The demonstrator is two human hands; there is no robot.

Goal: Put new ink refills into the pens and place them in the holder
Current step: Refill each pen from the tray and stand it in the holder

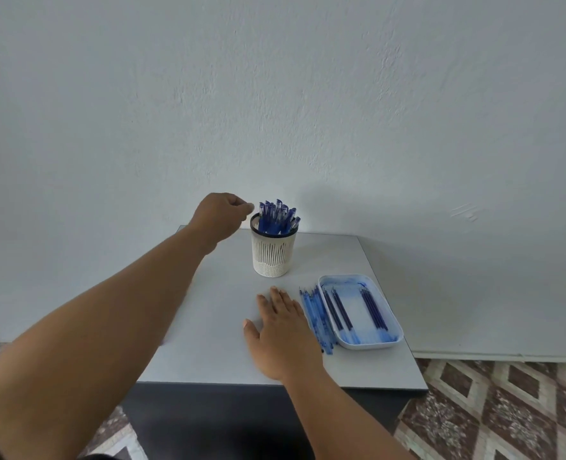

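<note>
White slotted holder [274, 252] full of blue pens [278, 216] near table's [215, 313] far edge, stained tray [395, 322] with dark refills [373, 308] at right edge, my left hand [220, 216] curled beside holder, grip I cannot tell, my right hand [283, 336] spread flat.

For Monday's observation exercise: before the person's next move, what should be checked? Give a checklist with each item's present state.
1. Holder upright on the table: ok.
2. Pens standing inside the holder: ok.
3. Left hand at the holder's rim, holding something: cannot tell.
4. Right hand flat on the table, free to pick up: ok.
5. Refills in the tray: ok, a few lie inside.
6. Loose refills between right hand and tray, used or new: cannot tell.
</note>
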